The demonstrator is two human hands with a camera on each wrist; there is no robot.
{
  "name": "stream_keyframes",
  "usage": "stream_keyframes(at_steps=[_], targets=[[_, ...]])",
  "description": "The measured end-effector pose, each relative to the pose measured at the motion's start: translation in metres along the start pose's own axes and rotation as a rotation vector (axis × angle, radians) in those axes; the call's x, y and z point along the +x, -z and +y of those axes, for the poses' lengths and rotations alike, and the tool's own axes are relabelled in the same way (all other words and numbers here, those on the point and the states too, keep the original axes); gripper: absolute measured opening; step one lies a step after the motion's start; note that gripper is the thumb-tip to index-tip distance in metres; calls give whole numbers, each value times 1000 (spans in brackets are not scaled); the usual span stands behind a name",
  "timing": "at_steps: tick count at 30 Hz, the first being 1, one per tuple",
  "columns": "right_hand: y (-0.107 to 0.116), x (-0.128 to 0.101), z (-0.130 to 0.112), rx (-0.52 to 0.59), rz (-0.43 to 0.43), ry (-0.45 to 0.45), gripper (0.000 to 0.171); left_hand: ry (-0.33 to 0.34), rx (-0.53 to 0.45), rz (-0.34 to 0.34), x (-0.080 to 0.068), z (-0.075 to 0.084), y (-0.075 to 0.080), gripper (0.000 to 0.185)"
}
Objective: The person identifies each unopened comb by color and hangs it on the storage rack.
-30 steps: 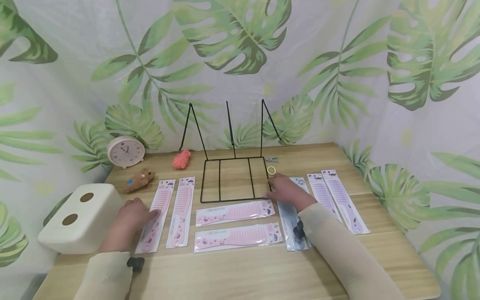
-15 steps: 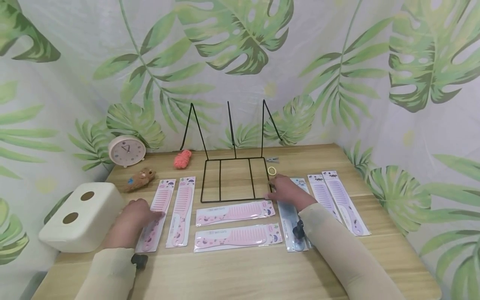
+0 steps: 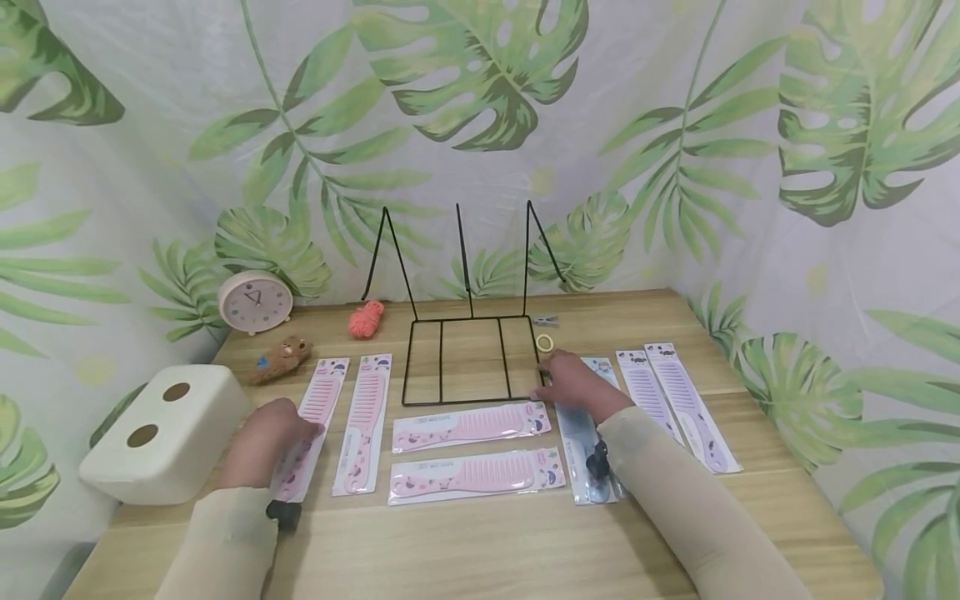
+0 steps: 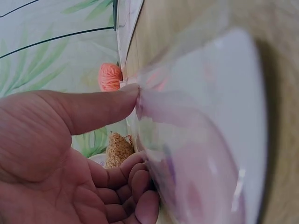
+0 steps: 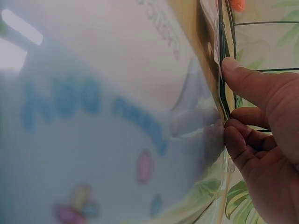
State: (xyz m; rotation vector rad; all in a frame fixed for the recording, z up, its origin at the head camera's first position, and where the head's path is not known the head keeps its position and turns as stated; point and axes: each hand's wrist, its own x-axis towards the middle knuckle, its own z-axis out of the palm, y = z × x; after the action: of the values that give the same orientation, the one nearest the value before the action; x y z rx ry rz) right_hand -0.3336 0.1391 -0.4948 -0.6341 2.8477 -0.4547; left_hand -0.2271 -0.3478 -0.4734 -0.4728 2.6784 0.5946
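Observation:
On the left, my left hand (image 3: 273,429) grips a packaged pink comb (image 3: 320,392) that lies lengthwise on the table. In the left wrist view, the thumb and curled fingers meet edges of its clear wrapper (image 4: 201,154). My right hand (image 3: 577,385) pinches the front right corner of a black wire rack (image 3: 504,358). The right wrist view has the thumb and fingertips against the dark wire (image 5: 223,51). Under that hand and wrist lies a blue packaged comb (image 3: 576,446), partly covered. A second pink comb (image 3: 362,425) lies beside the gripped one.
Two pink combs (image 3: 471,425) lie crosswise before the rack. Two purple combs (image 3: 697,417) lie at right. A white box (image 3: 187,425), plush toy (image 3: 281,360), clock (image 3: 255,303), coral yarn (image 3: 365,319), yellow ring (image 3: 544,342) and clip (image 3: 546,320) stand or lie around.
My left hand has shifted slightly right over the pink comb, and its fingers have drawn in on the package. The right hand stays at the rack corner.

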Motion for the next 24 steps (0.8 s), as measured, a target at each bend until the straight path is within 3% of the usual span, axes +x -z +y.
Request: stream_keyframes(at_steps=[5,9,15,24], targets=[[1,0,-1,-2,-4,15,63,20,-40,-25,-3,-4,-1,61],[3,0,-2,0,-7,9,62,9,-47,-5,-2,-6,0,60],[2,1,0,10,-16,-2,62,4,-108,14,1,-10,0,76],[1,2,0,2,-20,18,61,-52,-180,17,4,-20,-2,64]])
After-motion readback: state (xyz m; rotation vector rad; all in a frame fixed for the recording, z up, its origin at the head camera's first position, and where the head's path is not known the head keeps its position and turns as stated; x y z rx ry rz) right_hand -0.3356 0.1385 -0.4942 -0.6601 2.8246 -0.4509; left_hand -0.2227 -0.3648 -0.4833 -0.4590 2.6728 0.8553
